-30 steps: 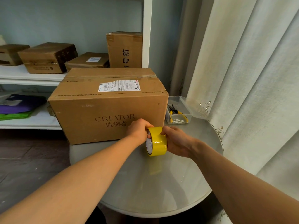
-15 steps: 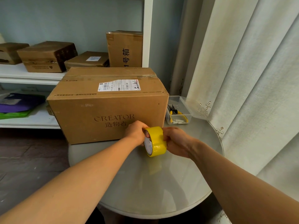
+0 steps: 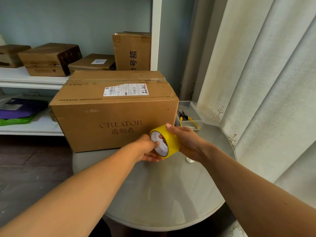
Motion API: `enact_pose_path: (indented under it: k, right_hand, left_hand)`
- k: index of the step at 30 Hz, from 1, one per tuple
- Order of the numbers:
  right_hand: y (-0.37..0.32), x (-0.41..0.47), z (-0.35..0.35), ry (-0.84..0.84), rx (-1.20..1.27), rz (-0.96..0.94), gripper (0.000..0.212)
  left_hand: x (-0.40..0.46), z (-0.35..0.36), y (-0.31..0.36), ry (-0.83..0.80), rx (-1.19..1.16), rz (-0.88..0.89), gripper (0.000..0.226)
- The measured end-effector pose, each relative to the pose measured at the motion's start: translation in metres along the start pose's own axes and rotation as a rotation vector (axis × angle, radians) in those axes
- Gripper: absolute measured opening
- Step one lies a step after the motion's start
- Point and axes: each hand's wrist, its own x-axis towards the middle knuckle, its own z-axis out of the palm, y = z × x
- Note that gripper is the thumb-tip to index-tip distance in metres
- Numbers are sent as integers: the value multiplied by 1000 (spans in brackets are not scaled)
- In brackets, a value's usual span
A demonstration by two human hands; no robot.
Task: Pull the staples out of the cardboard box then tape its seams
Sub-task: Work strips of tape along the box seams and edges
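curtain (image 3: 265, 82): pale fabric, hangs along the right side from far to near.

shelf unit (image 3: 25, 79): white, far left; carries four smaller brown cartons on the upper board and purple and green flat items on the lower.

round table (image 3: 162, 194): grey glossy top, near centre; bears the items below.

cardboard box (image 3: 116, 117): large brown carton, closed, on the far left part of the table; white shipping label on top, "creator" printed on the near face; a strip of old brown tape runs along the far top seam. no staples can be made out at this size.

clear tray (image 3: 193, 108): small plastic tray, just right of the box; holds yellow-handled pliers (image 3: 187, 118) and what look like thin metal pieces, too small to confirm.

tape roll (image 3: 168, 142): yellow, white inner core, held above the table just in front of the box's near right corner.

right hand (image 3: 186, 142): fingers curled over the roll's outer band, gripping it.

left hand (image 3: 147, 148): fingertips pinching at the roll's core rim and edge, apparently hunting the loose end.

step in hand, as judged: pliers set aside, so stapling work seems over; taping is starting. next move calls for peeling the free end and sticking it on a seam.
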Motion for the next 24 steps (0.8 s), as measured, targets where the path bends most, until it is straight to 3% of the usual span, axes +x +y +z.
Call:
enact_pose_path:
  k: [2,5,8,10,12,15,18,24]
  right_hand:
    - [-1,-4,-2,-85,17,-6,27]
    - [0,-7,-5,-165,46,17,41]
    - [0,-9,-4,-258,87,6,23]
    - [0,-9,-3,-225,140,24,17]
    - [-1,-8,-4,-164,126,36,12]
    - [0,-8,-3,-125,86,54,11]
    - [2,-7,-3,-65,7,32,34]
    - [5,-8,2,-87,-3,34,25]
  left_hand:
    - [-1,0,0,-29,-38,-37,37]
    - [-6,3,-1,-84,-47,-72,31]
    - [-8,4,-3,-120,0,-98,23]
    - [-9,6,-2,-114,123,-90,24]
    - [-7,8,1,-1,369,27,25]
    - [-5,2,5,286,765,365,34]
    - [-11,-4,7,256,784,663,44]
    - [-8,0,4,285,842,627,38]
